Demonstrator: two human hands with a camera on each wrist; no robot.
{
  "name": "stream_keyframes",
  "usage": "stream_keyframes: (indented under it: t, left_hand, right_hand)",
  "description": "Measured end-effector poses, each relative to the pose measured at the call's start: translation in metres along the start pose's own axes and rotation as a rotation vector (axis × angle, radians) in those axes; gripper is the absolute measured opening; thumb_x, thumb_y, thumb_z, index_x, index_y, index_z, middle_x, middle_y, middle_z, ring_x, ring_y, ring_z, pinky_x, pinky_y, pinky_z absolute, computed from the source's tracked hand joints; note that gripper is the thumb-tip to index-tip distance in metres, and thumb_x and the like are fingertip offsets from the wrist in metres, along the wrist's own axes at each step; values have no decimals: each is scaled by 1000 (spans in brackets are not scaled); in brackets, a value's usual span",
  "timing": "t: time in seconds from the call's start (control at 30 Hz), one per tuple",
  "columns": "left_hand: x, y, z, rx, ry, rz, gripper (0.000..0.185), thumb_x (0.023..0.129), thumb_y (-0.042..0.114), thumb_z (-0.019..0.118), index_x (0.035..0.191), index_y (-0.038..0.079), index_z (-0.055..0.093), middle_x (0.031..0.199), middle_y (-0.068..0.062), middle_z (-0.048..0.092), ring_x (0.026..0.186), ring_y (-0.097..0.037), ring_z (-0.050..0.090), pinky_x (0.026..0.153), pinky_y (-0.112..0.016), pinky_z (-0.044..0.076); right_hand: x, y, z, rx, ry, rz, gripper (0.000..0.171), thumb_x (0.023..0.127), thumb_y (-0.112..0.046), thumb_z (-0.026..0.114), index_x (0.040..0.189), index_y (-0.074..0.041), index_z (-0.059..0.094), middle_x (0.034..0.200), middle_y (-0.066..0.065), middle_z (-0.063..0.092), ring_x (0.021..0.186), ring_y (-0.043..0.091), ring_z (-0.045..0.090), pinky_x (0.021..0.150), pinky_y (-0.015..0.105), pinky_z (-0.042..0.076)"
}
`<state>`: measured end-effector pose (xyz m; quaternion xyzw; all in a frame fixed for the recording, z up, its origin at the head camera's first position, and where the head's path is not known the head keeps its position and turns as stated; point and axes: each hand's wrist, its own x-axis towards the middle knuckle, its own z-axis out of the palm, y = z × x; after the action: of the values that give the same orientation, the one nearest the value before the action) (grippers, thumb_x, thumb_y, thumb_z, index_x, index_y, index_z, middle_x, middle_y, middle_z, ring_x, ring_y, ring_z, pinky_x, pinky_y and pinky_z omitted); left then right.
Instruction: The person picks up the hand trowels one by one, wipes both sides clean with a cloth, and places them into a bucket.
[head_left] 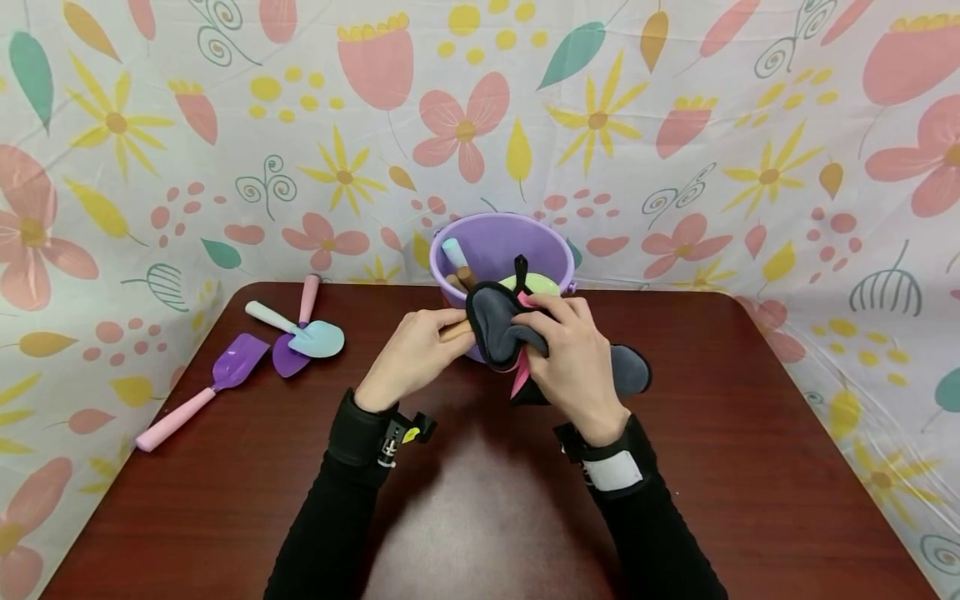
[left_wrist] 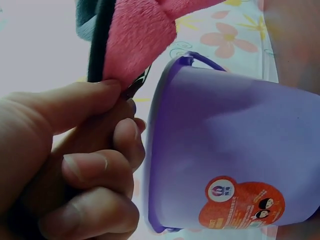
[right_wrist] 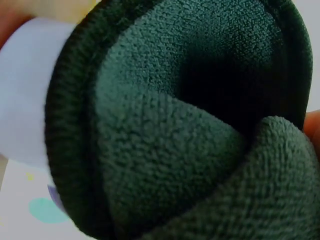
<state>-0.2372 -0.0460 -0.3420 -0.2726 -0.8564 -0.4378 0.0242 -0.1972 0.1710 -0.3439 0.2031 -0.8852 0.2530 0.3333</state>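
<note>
My left hand (head_left: 416, 350) grips a tool by its wooden handle (head_left: 457, 331); the working end is hidden. In the left wrist view, the handle lies in the curled fingers, with a fingertip at the edge of a pink cloth (left_wrist: 137, 42). My right hand (head_left: 573, 358) pinches this grey-and-pink cloth (head_left: 493, 321), which has black edging and is folded in the fingers. Its other grey end (head_left: 630, 369) hangs out to the right. Close up, the right wrist view shows the folded grey fabric (right_wrist: 160, 135). Both hands are in front of a purple bucket (head_left: 498, 227).
A light blue handle (head_left: 453, 252), brown wooden handles (head_left: 467, 277) and a light green thing (head_left: 542, 283) show in the bucket. To the left on the brown table (head_left: 750, 467) lie a purple shovel (head_left: 238, 362), a light blue trowel (head_left: 318, 339) and another purple trowel (head_left: 288, 358).
</note>
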Motion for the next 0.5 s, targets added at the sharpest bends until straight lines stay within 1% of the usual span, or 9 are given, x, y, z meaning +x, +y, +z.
stream_keyframes:
  t: [0.07, 0.1, 0.17, 0.33, 0.37, 0.5]
  left_hand:
    - [0, 1, 1, 18, 9, 12, 22, 95, 17, 60, 114, 18, 72, 83, 8, 68, 63, -7, 52, 57, -27, 40]
    - [1, 2, 1, 28, 11, 19, 20, 95, 17, 60, 112, 18, 72, 79, 9, 66, 60, -9, 49, 55, -28, 39]
    - [1, 3, 2, 43, 8, 20, 18, 96, 17, 59, 108, 19, 72, 75, 11, 64, 59, -8, 48, 56, -27, 38]
    - [0, 3, 2, 54, -11, 15, 12, 98, 24, 60, 96, 21, 72, 66, 10, 57, 58, -8, 48, 57, -27, 37]
    - [1, 3, 3, 56, -20, 17, 12, 98, 25, 61, 92, 22, 71, 63, 9, 53, 57, -9, 46, 56, -27, 36]
    - [1, 1, 5, 68, -49, 34, 18, 98, 29, 62, 82, 22, 67, 59, 8, 44, 54, -9, 43, 55, -27, 34]
  right_hand:
    - [0, -2, 1, 5, -15, -11, 21, 82, -2, 71, 100, -13, 76, 124, 3, 62, 106, 26, 50, 67, 46, 54]
    - [-1, -4, 2, 7, -22, -16, 22, 82, -2, 71, 100, -13, 76, 124, 3, 62, 106, 26, 50, 67, 45, 54]
    - [-1, -6, 2, 16, -34, -22, 22, 82, -2, 72, 101, -13, 76, 125, 3, 61, 106, 25, 50, 68, 44, 54]
    - [-3, -9, 1, 45, -42, -22, 23, 81, -2, 72, 101, -13, 76, 125, 3, 61, 108, 25, 50, 70, 44, 54]
    - [-3, -9, 1, 51, -40, -24, 24, 81, -1, 72, 102, -13, 76, 125, 3, 61, 109, 25, 50, 70, 44, 54]
    - [-2, -10, 2, 58, -31, -38, 24, 81, 0, 72, 101, -12, 75, 125, 4, 61, 116, 26, 49, 72, 46, 54]
